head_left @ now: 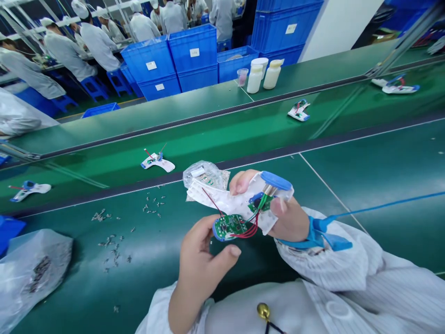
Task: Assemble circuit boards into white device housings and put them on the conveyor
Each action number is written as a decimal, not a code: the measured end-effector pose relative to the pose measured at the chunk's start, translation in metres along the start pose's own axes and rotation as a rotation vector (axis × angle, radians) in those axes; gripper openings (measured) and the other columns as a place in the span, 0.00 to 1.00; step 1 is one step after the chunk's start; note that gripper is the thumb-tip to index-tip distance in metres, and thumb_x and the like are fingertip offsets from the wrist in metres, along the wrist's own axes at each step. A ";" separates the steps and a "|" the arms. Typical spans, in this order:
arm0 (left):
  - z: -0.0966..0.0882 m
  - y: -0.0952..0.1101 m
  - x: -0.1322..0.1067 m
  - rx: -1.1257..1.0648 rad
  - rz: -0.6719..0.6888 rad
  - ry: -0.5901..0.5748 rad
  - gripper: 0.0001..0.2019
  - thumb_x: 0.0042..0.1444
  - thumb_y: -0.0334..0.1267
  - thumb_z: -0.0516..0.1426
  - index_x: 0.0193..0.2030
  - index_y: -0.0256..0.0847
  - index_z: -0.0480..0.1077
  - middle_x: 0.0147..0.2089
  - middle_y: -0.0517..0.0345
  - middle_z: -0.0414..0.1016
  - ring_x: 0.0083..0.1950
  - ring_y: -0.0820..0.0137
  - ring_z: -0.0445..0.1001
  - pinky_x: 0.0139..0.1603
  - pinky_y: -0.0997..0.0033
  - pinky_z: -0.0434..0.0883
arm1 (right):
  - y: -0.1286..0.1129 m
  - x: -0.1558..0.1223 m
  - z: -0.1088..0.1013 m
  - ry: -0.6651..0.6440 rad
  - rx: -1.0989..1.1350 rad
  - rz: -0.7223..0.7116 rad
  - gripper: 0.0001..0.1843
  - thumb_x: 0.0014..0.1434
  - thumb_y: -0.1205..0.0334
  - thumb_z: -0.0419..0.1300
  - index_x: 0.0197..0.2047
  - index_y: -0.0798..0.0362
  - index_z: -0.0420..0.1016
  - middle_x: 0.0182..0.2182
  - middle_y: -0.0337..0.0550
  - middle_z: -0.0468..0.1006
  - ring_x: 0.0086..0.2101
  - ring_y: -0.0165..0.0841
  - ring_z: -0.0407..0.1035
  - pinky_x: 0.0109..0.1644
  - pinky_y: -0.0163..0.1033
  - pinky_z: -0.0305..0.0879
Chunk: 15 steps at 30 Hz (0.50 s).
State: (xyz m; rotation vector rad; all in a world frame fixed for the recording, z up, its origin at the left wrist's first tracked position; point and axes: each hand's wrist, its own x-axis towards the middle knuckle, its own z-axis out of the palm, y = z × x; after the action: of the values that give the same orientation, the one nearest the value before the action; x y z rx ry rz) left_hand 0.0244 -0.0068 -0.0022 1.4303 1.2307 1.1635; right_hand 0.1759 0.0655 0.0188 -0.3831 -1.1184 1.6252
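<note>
My right hand (290, 218) grips a white plastic device shell (229, 200) with a blue end cap (276, 180), held above the green bench. A small green circuit board (230, 226) hangs from the shell on red and green wires (251, 227). My left hand (200, 260) pinches the edge of that board with its fingers closed, thumb stretched out below it. A blue wrist strap (318, 232) circles my right wrist, its cord running right.
Several small screws (113, 243) lie scattered on the bench (86, 287), beside a plastic bag of parts (33, 271) at left and a small clear bag (205, 176). Similar white devices (158, 161) ride the conveyor belt (243, 134). White bottles (255, 78), blue crates and co-workers stand beyond.
</note>
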 end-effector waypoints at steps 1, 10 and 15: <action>0.001 0.002 0.001 -0.029 -0.007 0.008 0.13 0.50 0.41 0.61 0.42 0.40 0.70 0.36 0.55 0.75 0.36 0.66 0.74 0.35 0.70 0.70 | 0.001 -0.001 0.000 0.008 -0.025 0.003 0.20 0.47 0.45 0.63 0.35 0.52 0.70 0.32 0.42 0.66 0.32 0.33 0.62 0.35 0.37 0.59; -0.025 0.007 -0.005 0.632 0.463 0.110 0.11 0.47 0.33 0.61 0.40 0.44 0.71 0.36 0.55 0.73 0.38 0.65 0.70 0.42 0.64 0.66 | 0.010 -0.004 -0.011 -0.029 0.075 0.263 0.19 0.53 0.47 0.57 0.32 0.57 0.69 0.29 0.43 0.67 0.28 0.30 0.63 0.31 0.35 0.59; -0.042 -0.011 -0.020 0.414 -0.178 -0.246 0.17 0.42 0.37 0.62 0.42 0.40 0.72 0.40 0.52 0.74 0.41 0.58 0.69 0.44 0.61 0.63 | 0.034 -0.003 -0.015 -0.394 0.001 0.656 0.25 0.49 0.42 0.58 0.29 0.60 0.68 0.27 0.45 0.70 0.27 0.29 0.63 0.30 0.34 0.59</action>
State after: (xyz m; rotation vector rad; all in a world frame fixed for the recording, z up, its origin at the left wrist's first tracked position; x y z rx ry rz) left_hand -0.0199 -0.0237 -0.0078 1.6658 1.4405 0.6106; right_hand 0.1680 0.0700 -0.0174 -0.4729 -1.3689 2.3517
